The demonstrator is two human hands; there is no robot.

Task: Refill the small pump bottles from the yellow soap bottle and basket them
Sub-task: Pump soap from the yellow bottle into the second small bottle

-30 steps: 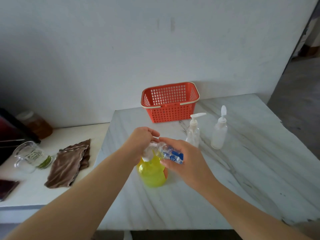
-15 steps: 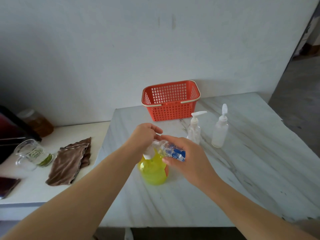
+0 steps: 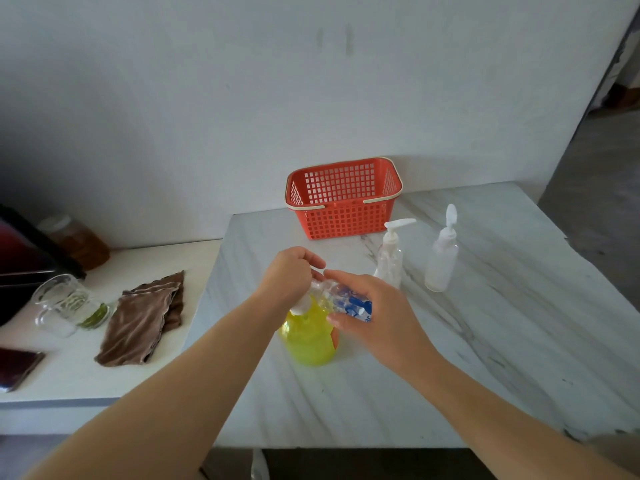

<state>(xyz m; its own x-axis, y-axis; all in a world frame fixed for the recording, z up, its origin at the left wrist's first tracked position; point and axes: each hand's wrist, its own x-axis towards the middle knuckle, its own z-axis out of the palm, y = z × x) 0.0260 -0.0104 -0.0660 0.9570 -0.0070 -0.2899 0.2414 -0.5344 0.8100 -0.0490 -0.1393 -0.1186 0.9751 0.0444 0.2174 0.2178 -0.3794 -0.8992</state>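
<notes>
**Opening a small bottle for refilling (head view).** The right hand (image 3: 377, 313) holds the labelled bottle (image 3: 348, 303), clear with blue print, tilted nearly on its side just above the yellow soap bottle (image 3: 308, 337). The soap bottle stands on the desk (image 3: 485, 341). The right grip is closed round the small bottle's body. The left hand (image 3: 291, 271) curls its fingers over the neck end, so its grip is also closed. The part it pinches is hidden, and a white cap (image 3: 300, 304) shows just below it.

The step appears to be unscrewing the top. To do it well, the right grip should hold the body firmly without squeezing the thin wall, while the left turns only the collar. The neck should be brought upright before the top comes free, so that no residue drips.

The clear pump bottle (image 3: 389, 261) and the frosted bottle (image 3: 441, 261) stand capped near the right hand. The red basket (image 3: 343, 220) stands by the wall and holds no bottle.
</notes>
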